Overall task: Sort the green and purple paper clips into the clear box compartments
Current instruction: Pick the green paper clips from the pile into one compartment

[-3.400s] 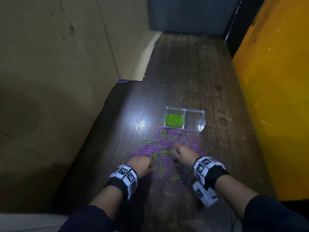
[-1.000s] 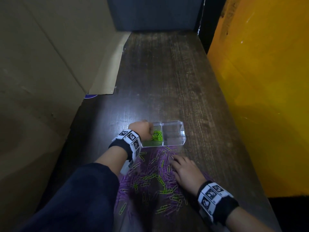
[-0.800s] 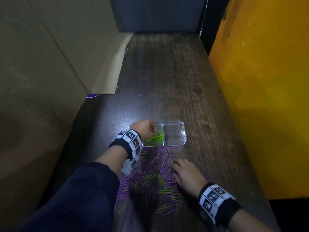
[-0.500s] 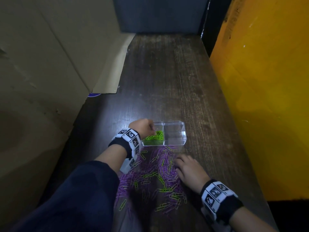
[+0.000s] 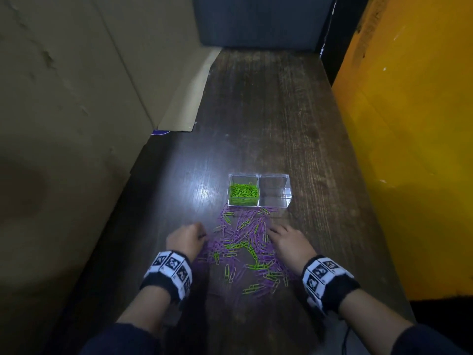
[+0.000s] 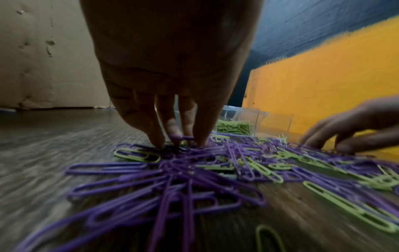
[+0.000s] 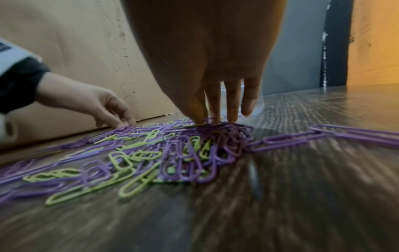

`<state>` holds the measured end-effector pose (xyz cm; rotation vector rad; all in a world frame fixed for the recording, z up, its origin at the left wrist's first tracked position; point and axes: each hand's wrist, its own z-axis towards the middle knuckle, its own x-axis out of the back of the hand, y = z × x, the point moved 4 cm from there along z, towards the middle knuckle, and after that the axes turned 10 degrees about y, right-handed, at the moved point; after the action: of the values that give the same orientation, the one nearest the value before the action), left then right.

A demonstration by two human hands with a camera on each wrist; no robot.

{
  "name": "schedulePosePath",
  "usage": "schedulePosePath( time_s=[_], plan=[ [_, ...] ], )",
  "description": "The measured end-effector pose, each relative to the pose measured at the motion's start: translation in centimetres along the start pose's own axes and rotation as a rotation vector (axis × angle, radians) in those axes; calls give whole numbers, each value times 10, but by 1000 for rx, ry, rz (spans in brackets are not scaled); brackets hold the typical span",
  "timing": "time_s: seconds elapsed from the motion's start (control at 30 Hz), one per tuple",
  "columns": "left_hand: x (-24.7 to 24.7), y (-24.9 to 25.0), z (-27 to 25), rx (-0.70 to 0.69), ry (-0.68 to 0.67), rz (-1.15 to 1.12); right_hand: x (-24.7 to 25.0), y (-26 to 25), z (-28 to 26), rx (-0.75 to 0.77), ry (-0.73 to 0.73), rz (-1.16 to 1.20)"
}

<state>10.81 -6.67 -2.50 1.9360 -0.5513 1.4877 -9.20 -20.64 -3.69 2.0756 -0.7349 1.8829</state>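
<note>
A clear two-compartment box (image 5: 286, 198) stands on the dark wooden table. Its left compartment holds green paper clips (image 5: 243, 193); the right compartment (image 5: 275, 187) looks empty. In front of it lies a mixed pile of purple and green clips (image 5: 245, 248). My left hand (image 5: 203, 233) is at the pile's left edge, fingertips (image 6: 158, 143) bunched down onto purple clips; whether they pinch one is unclear. At the pile's right edge my right hand (image 5: 271, 230) presses straight fingers (image 7: 232, 110) onto purple clips.
A cardboard wall (image 5: 76, 111) runs along the left of the table and a yellow panel (image 5: 409, 149) along the right. A dark panel (image 5: 256, 21) closes the far end. Beyond the box lies bare tabletop (image 5: 256, 111).
My left hand has come back from the box's green compartment to the left edge of the pile. The right hand has stayed on the pile's right side.
</note>
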Motion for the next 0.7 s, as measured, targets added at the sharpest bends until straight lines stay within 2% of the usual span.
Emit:
schedulePosePath(
  time_s=[0.07,0.17,0.23,0.3,0.37,0.47,0.53,0.63,0.7],
  plan=[
    [-3,-2,-3,-29,46,-4,7,2,-1,-39,67,-14],
    [-4,22,0,-189,109,-56,16,3,12,-208,110,135],
    [-12,44,3,-245,53,-49,14,-4,26,-283,71,259],
    [-22,60,7,-252,-11,12,11,-13,37,-305,36,275],
    [-29,64,8,-236,-52,26,8,-15,42,-353,60,363],
    [-29,53,5,-217,-49,0,12,3,36,-506,212,718],
    [-25,39,1,-217,10,-14,15,18,24,-611,324,983],
    [-17,30,-6,-314,138,-91,16,31,7,-604,359,1182],
    [-17,39,-13,-408,116,-94,8,29,2,-574,317,1176]
  ],
)
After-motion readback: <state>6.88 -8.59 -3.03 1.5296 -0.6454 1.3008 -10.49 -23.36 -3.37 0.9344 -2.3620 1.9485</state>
